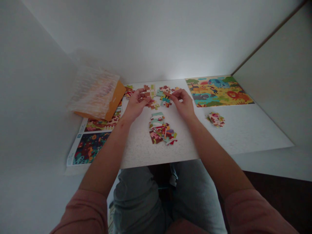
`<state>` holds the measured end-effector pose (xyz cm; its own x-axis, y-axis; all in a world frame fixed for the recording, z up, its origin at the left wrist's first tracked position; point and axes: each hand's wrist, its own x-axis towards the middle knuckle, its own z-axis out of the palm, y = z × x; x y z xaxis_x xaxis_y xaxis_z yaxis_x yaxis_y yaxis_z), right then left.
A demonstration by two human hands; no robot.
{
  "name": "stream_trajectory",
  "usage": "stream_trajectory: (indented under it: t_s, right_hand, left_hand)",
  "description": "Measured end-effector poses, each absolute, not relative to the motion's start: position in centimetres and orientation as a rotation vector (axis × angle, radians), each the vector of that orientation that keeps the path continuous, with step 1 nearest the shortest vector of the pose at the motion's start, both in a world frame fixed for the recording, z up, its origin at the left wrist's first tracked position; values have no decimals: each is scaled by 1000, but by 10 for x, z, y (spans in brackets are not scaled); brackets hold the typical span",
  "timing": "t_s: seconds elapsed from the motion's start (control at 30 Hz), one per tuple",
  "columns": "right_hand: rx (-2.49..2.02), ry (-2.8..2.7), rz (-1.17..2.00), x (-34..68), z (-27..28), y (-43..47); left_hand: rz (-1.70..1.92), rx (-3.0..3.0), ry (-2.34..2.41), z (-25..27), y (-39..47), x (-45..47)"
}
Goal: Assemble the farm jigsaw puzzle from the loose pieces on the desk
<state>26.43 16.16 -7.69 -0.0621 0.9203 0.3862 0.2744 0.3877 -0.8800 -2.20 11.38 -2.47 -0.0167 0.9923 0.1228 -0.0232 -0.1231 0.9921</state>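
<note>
My left hand (136,104) is closed, with thumb and fingers around a few joined-looking jigsaw puzzle pieces (152,90) in brown, cream and green. Opposite it, my right hand (183,103) pinches a teal and yellow puzzle piece (166,100) at its fingertips; their exact contact is hard to make out. Behind that hand lie more brown and pink pieces (164,88). Closer to me, a loose heap of puzzle pieces (161,131) overlaps on the white table (138,152). Part of a red piece cluster (129,93) shows beyond my left hand.
At the right, a finished-looking animal picture (219,92) lies flat, with a small pile of pieces (216,120) in front of it. On the left, bubble wrap (95,92) and an orange envelope (116,99) rest over printed picture sheets (89,148). A wall stands behind.
</note>
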Motion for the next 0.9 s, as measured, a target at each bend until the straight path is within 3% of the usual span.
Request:
stream_trajectory:
  t_s: [0.27,0.6,0.8,0.9]
  right_hand:
    - [-1139,-1533,726,262,-76,159]
    - [-1149,-1493,720,260,-74,159]
    - [-1145,-1460,761,258,-75,158]
    - [-1122,-1440,768,257,-74,158]
  left_hand:
    - [1202,1411,1258,-16,113,-26]
    - [503,1739,928,15,87,-26]
    - [845,1998,1504,-5,97,-28]
    - [775,2097,1703,-12,97,-29]
